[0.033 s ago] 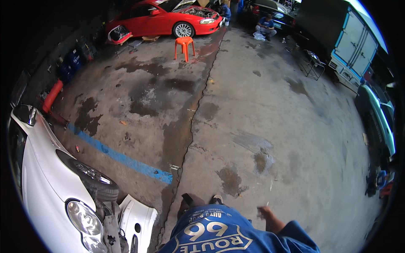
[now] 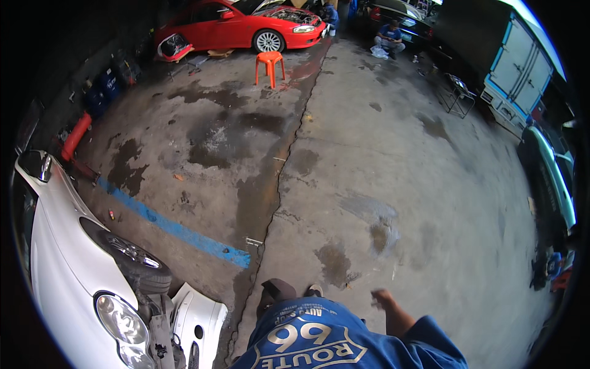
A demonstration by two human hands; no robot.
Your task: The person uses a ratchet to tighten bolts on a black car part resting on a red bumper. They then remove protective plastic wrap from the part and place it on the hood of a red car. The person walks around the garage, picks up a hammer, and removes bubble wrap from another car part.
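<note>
Right hand (image 2: 382,299) hangs blurred over stained concrete floor (image 2: 393,184).

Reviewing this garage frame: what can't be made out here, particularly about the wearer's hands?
Head view:
- Left hand: not in view, hidden below the blue shirt or past the lower edge.
- Right hand: motion-blurred, so finger pose and whether it holds anything are unclear.
- White car: cut off by the left rim, its front partly dismantled.
- Crouching person near the red car: too small to tell what they handle.
</note>
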